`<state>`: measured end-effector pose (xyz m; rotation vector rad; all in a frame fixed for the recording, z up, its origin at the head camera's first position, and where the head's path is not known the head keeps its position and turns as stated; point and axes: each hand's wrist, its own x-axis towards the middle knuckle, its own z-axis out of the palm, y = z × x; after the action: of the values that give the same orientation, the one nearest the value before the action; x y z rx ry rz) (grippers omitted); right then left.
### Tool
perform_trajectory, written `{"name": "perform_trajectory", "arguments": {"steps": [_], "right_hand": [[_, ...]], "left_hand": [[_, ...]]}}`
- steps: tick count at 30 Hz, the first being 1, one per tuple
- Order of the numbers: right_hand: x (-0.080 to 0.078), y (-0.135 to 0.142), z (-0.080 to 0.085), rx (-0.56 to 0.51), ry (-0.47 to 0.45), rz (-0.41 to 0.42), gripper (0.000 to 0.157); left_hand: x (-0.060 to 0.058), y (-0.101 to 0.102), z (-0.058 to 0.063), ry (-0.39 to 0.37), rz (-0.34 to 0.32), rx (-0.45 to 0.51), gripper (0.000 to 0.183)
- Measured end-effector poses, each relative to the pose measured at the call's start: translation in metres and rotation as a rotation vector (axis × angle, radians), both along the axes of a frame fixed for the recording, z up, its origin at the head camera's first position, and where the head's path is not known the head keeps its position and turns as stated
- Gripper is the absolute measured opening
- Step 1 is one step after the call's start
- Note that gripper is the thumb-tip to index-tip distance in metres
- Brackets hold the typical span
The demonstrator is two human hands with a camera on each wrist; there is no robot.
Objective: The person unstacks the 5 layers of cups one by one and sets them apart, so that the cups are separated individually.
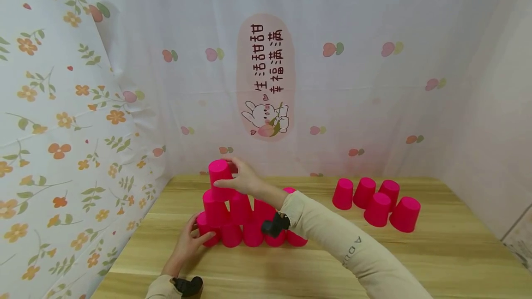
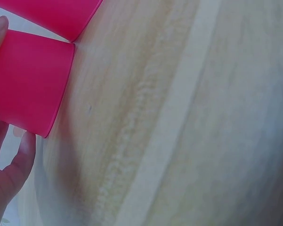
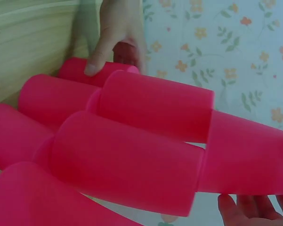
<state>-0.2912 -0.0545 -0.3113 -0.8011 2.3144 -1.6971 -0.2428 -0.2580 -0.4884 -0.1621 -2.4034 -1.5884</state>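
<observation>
Right grip [image 1: 245, 181]: I'm pinching the top cup [image 1: 219, 172].
Left grip [image 1: 187, 246]: I'm holding the bottom-left cup [image 1: 207, 225].
Feel: I'm guessing light, stiff, slippery; favouring gentle holds around the sides.

The place is a small screened-off booth: a flowered sheet [image 1: 58, 119] and a pale curtain [image 1: 353, 86] bearing a cartoon rabbit [image 1: 262, 115] wall in a wood-grain table [image 1: 440, 262]; home or studio, one cannot tell.

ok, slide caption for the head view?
Right hand holds a pink cup atop the stack, left hand grips the bottom-left cup; five cups stand apart.
</observation>
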Motion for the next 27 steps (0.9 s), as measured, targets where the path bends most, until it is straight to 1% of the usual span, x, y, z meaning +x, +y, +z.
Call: {"name": "perform_trajectory", "arguments": {"steps": [3, 6, 7, 8, 12, 13, 14, 18, 22, 24, 27], "right_hand": [[0.001, -0.001, -0.006, 0.030, 0.019, -0.027, 0.059], [0.002, 0.000, -0.008, 0.043, 0.048, -0.039, 0.059], [0.003, 0.001, -0.007, 0.046, 0.061, -0.040, 0.059], [0.003, 0.002, -0.005, 0.050, 0.068, -0.040, 0.060], [0.002, 0.012, 0.008, 0.056, 0.093, -0.039, 0.061], [0.001, 0.015, 0.012, 0.063, 0.095, -0.047, 0.062], [-0.001, 0.019, 0.017, 0.062, 0.098, -0.054, 0.062], [-0.007, 0.041, 0.036, 0.051, 0.135, -0.083, 0.060], [-0.011, 0.071, 0.050, 0.022, 0.163, -0.102, 0.059], [-0.012, 0.088, 0.053, 0.036, 0.175, -0.114, 0.059], [-0.013, 0.117, 0.051, 0.075, 0.175, -0.149, 0.061]], "left_hand": [[0.001, 0.002, 0.001, 0.000, 0.004, 0.003, 0.060], [0.002, 0.002, 0.001, 0.004, 0.004, -0.001, 0.060], [0.004, 0.004, 0.005, 0.007, 0.001, -0.001, 0.060], [0.005, 0.005, 0.006, 0.011, -0.002, 0.000, 0.060], [0.005, 0.005, 0.007, 0.028, -0.012, -0.008, 0.059], [0.005, 0.005, 0.006, 0.030, -0.012, -0.007, 0.059], [0.003, 0.003, 0.002, 0.028, -0.010, -0.005, 0.060], [0.001, 0.001, -0.002, 0.019, 0.008, -0.008, 0.061], [0.001, 0.001, -0.002, 0.017, 0.021, -0.025, 0.060], [0.002, 0.002, -0.001, 0.019, 0.024, -0.029, 0.060], [0.001, 0.002, 0.000, 0.004, 0.018, -0.020, 0.060]]}}
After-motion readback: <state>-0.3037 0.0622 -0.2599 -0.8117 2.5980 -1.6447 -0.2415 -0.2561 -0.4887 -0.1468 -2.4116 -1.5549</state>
